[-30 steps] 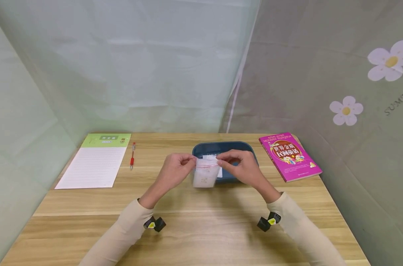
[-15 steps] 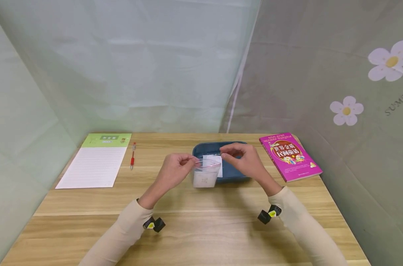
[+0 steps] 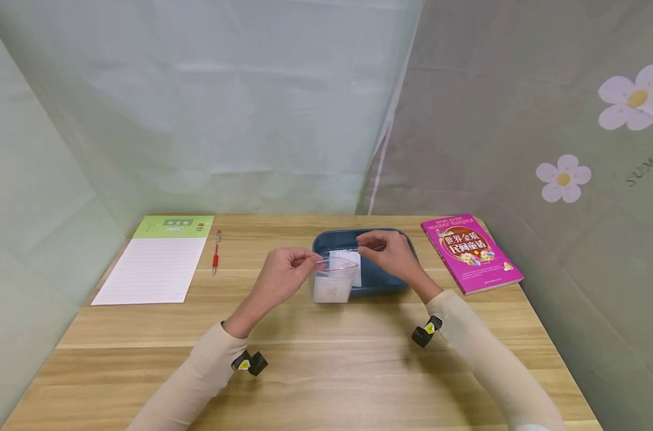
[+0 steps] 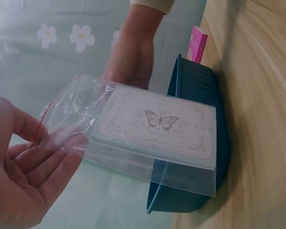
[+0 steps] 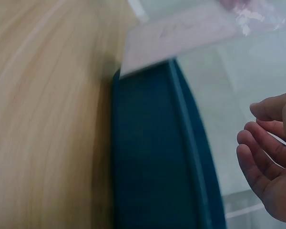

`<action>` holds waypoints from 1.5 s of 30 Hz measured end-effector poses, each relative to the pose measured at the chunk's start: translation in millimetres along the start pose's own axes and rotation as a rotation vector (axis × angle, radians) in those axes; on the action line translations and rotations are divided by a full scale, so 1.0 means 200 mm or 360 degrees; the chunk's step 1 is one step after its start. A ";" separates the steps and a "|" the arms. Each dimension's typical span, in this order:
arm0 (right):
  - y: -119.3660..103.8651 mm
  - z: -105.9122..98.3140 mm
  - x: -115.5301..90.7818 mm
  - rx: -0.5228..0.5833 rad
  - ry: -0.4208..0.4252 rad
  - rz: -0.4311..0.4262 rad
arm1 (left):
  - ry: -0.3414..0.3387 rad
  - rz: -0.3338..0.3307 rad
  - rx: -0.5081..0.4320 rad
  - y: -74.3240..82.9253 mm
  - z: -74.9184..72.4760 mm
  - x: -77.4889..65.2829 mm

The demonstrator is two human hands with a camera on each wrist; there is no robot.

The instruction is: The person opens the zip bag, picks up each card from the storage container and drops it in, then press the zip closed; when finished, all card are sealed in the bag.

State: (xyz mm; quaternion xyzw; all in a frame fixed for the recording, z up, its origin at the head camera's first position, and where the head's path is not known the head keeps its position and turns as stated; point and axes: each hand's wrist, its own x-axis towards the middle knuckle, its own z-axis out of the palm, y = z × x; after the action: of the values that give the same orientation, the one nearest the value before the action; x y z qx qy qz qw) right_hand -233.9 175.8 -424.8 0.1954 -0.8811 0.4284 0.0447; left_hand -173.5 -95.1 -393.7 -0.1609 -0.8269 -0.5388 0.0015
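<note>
My left hand [image 3: 288,275] pinches the top corner of a clear zip bag [image 4: 90,107] with a red line along its mouth. Inside the bag lies a stack of pale cards [image 4: 157,125], the front one printed with a butterfly. In the head view the bag hangs in front of a dark blue basin [image 3: 382,281], and its mouth looks parted. My right hand [image 3: 393,257] hovers above the basin, apart from the bag, with loosely bent fingers and nothing between them. A white paper or card [image 3: 354,276] shows in the basin, partly hidden behind the bag.
A lined writing pad [image 3: 154,269] with a green header lies on the left of the wooden table [image 3: 326,383], a red pen [image 3: 215,254] beside it. To the basin's right is a magenta book [image 3: 473,254]. Curtains [image 3: 251,120] enclose the table.
My right hand has let go of the bag's right top edge and moved slightly up and right; its wrist has since turned a little. The bag's mouth has spread. My left hand stays put.
</note>
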 end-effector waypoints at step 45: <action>0.27 0.17 0.15 -0.0422 -0.0334 0.0216 | -0.0025 0.0043 -0.0025 -0.01 0.00 0.00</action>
State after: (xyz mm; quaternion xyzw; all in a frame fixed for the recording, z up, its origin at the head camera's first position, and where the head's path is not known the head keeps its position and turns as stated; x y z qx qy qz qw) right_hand -280.0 170.4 -478.0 0.1714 -0.9408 0.2879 -0.0512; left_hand -173.4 -95.4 -394.9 -0.1763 -0.8203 -0.5440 0.0010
